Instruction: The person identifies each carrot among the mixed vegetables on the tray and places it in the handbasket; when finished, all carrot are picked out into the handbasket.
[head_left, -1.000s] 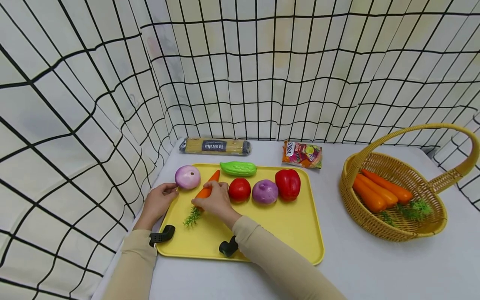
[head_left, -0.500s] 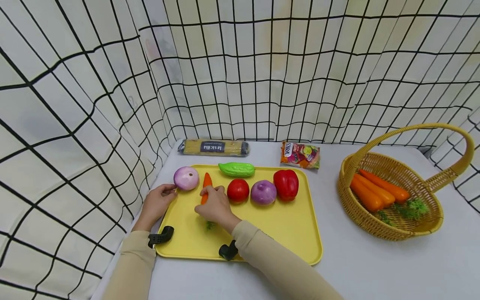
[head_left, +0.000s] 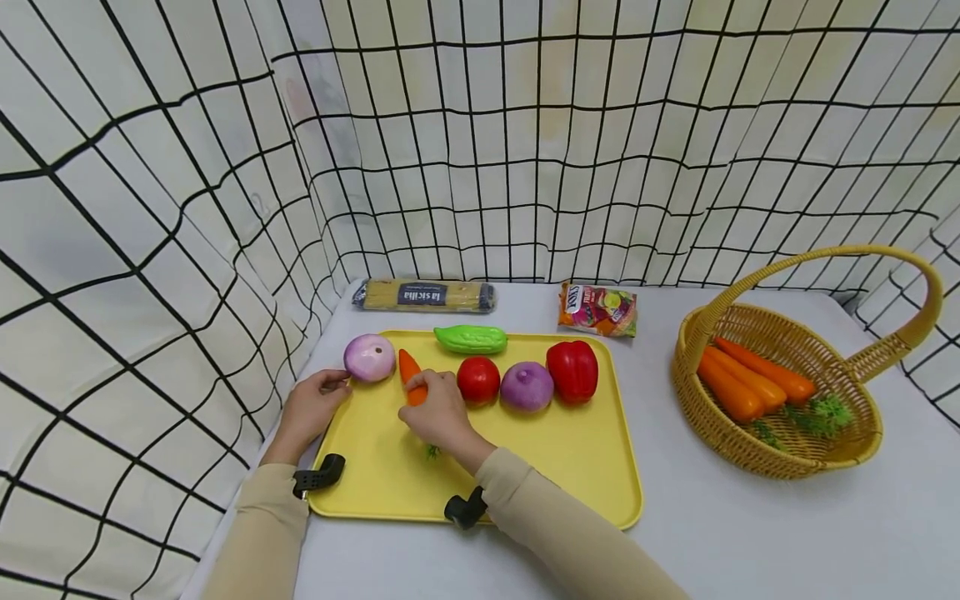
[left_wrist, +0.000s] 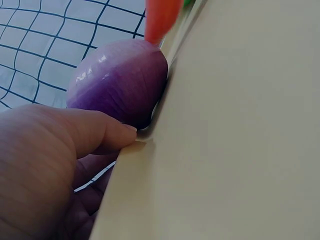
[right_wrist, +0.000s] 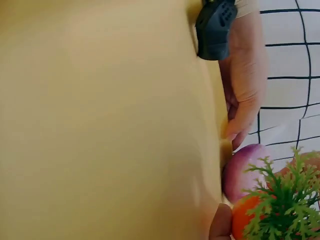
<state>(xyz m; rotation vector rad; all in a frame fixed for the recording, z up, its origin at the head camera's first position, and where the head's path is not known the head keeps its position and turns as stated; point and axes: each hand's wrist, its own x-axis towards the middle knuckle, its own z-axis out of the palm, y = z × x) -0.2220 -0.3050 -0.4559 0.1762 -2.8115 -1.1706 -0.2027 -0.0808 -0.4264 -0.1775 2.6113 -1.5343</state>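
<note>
My right hand (head_left: 444,417) pinches an orange carrot (head_left: 407,367) with a green leafy top over the left part of a yellow tray (head_left: 525,475). The carrot's tip points away and slightly left; in the right wrist view its leaves (right_wrist: 287,210) show close up. At the tray's left edge, my left hand (head_left: 311,412) holds the rim, thumb (left_wrist: 112,132) on top and the other fingers below on the outside. Just beyond that thumb sits a purple-and-white onion (head_left: 369,358) at the tray's back left corner. Right of the carrot is a red tomato (head_left: 477,381).
A green bitter gourd (head_left: 471,339), a purple onion (head_left: 527,387) and a red bell pepper (head_left: 573,372) lie along the tray's back. Behind are a spaghetti pack (head_left: 423,296) and a candy bag (head_left: 597,310). At right stands a wicker basket (head_left: 712,433) holding carrots (head_left: 738,392).
The carrot has turned in my right hand, its tip swinging from the right over to the left. The right hand has shifted slightly; the left hand stays on the rim.
</note>
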